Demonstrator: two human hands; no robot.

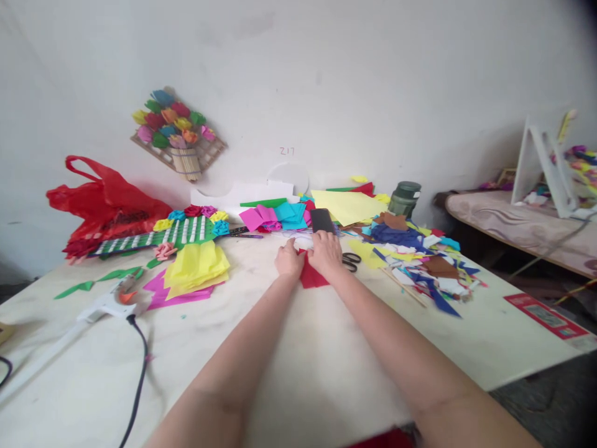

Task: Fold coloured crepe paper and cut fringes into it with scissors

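Observation:
A small piece of red paper (311, 275) lies on the pale table between my two hands. My left hand (289, 259) is at its left edge, fingers bent and closed at the paper. Over the paper's right side lies my right hand (328, 250), its fingers curled down and hiding part of the sheet. Just beyond my right fingertips is a dark phone (321, 219). Black-handled scissors (351, 261) rest to the right of that hand, with their blades hidden.
Yellow crepe paper (198, 269) and a white glue gun (114, 303) with a black cord lie left. A red plastic bag (100, 199) stands behind paper roses. Paper scraps (433, 267), a wooden stick (405, 287) and a dark green jar (405, 198) are at right.

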